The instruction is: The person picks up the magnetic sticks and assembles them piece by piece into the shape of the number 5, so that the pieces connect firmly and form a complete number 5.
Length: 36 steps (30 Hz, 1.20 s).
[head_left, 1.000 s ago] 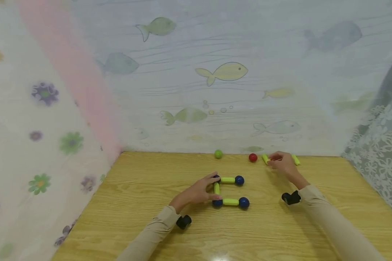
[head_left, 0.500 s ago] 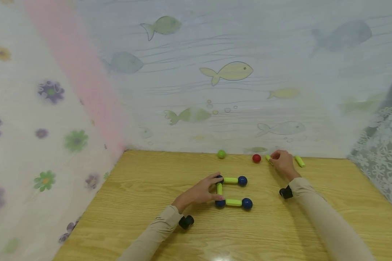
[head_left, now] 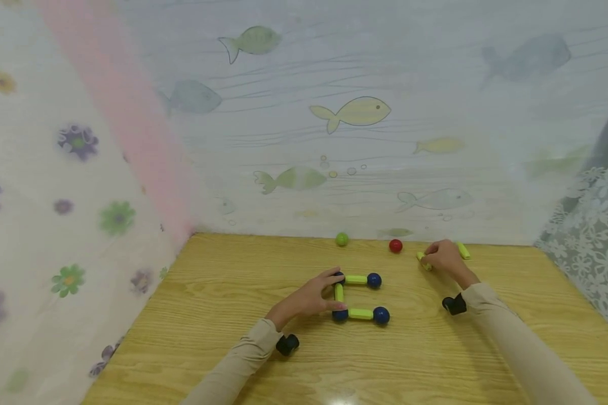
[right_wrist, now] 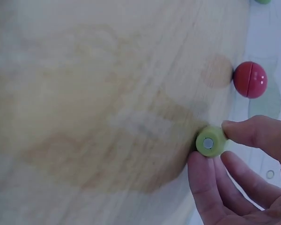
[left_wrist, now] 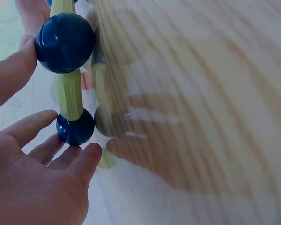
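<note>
In the head view my left hand [head_left: 309,296] spans the closed side of a three-sided shape of yellow-green rods [head_left: 360,314] and blue balls [head_left: 381,315]. The left wrist view shows its thumb against the nearer ball [left_wrist: 65,43] and its fingers around the farther one [left_wrist: 75,126]. My right hand [head_left: 448,260] pinches a loose yellow-green rod [head_left: 424,261] between thumb and fingers, close to the wood surface. A round metal tip shows on the end of that rod [right_wrist: 210,141] in the right wrist view.
Along the back edge of the wooden table [head_left: 223,264] lie a green ball [head_left: 342,239], a red ball [head_left: 396,246] and another yellow-green rod [head_left: 463,251] beyond my right hand. Behind the table hangs a pale fish-patterned cloth [head_left: 284,112].
My right hand has drawn the pinched rod away from the back edge, toward me and slightly right. The left hand and the ball-and-rod shape keep their place on the table.
</note>
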Motion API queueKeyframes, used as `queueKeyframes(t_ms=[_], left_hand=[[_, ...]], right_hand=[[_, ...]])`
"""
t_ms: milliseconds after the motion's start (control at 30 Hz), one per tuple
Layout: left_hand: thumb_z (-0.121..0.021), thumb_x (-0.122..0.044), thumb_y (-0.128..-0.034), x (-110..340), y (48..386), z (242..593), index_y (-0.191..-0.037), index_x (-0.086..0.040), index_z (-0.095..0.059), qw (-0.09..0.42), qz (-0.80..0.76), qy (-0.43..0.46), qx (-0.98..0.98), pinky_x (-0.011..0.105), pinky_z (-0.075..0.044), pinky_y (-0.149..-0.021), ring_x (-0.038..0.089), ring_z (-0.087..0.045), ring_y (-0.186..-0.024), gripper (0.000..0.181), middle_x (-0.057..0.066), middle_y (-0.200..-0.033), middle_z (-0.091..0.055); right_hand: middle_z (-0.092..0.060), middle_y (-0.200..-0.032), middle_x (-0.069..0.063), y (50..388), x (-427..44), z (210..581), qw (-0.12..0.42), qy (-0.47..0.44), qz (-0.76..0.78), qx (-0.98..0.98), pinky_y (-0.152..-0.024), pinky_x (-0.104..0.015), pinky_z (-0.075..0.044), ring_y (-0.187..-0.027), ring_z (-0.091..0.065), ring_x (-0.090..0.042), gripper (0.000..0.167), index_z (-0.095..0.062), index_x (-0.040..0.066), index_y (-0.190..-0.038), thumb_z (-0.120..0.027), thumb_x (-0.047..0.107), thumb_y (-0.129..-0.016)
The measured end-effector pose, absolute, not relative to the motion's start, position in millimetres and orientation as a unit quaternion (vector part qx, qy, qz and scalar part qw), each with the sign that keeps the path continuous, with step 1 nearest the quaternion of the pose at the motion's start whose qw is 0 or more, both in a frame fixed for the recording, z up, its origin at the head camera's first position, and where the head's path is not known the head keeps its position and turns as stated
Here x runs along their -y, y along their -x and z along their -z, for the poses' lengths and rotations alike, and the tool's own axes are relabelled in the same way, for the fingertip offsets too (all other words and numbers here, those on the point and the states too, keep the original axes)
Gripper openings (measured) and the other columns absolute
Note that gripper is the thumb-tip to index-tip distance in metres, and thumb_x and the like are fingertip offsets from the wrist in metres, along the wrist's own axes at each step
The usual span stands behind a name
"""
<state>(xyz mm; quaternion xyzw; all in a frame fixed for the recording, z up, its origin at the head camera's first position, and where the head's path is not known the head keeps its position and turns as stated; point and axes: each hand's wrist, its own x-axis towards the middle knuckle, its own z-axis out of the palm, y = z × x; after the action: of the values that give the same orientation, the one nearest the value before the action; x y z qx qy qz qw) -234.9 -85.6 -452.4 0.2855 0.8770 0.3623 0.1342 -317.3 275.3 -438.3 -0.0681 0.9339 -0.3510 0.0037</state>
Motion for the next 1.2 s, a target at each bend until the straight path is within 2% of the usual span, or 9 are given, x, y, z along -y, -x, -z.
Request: queueKeyframes(t_ms=[233, 500, 667, 1200], left_hand=[[-0.067, -0.037, -0.0884, 85.6, 235.6, 454.9, -0.148, -0.01, -0.034, 0.134, -0.358, -0.283, -0.88, 0.047, -0.027, -0.11, 0.025, -0.015, -0.143, 0.073, 0.003, -0.157, -0.016], [-0.067, -0.038, -0.0881, 85.3, 236.9, 455.7, -0.148, -0.01, -0.034, 0.134, -0.349, -0.283, -0.883, 0.048, -0.026, -0.11, 0.025, -0.015, -0.143, 0.073, 0.003, -0.157, -0.016], [-0.067, -0.037, -0.0878, 84.7, 236.9, 455.7, -0.148, -0.011, -0.034, 0.134, -0.355, -0.281, -0.881, 0.047, -0.027, -0.11, 0.024, -0.015, -0.143, 0.074, 0.002, -0.157, -0.016], [-0.067, -0.035, -0.0886, 84.7, 235.1, 452.7, -0.148, -0.01, -0.033, 0.139, -0.366, -0.283, -0.876, 0.048, -0.025, -0.111, 0.025, -0.014, -0.143, 0.072, 0.004, -0.157, -0.016]], right_hand=[[-0.064, -0.087, -0.02, 290.2, -281.5, 433.3, 0.031, 0.078, 0.386, -0.919, -0.061, -0.036, -0.054, -0.068, -0.061, -0.025, 0.026, -0.062, -0.014, -0.099, -0.065, 0.006, -0.083], [-0.064, -0.087, -0.012, 266.7, -286.9, 431.5, 0.079, 0.075, 0.461, -0.881, -0.064, -0.036, -0.054, -0.07, -0.059, -0.023, 0.033, -0.057, -0.016, -0.11, -0.062, 0.008, -0.088], [-0.064, -0.092, -0.009, 252.2, -281.7, 427.4, 0.104, 0.075, 0.497, -0.858, -0.069, -0.038, -0.055, -0.074, -0.06, -0.021, 0.035, -0.054, -0.017, -0.112, -0.061, 0.008, -0.09], [-0.064, -0.091, -0.006, 207.7, -251.5, 429.5, 0.159, 0.065, 0.554, -0.814, -0.07, -0.035, -0.056, -0.076, -0.062, -0.018, 0.033, -0.057, -0.013, -0.109, -0.067, 0.007, -0.084]])
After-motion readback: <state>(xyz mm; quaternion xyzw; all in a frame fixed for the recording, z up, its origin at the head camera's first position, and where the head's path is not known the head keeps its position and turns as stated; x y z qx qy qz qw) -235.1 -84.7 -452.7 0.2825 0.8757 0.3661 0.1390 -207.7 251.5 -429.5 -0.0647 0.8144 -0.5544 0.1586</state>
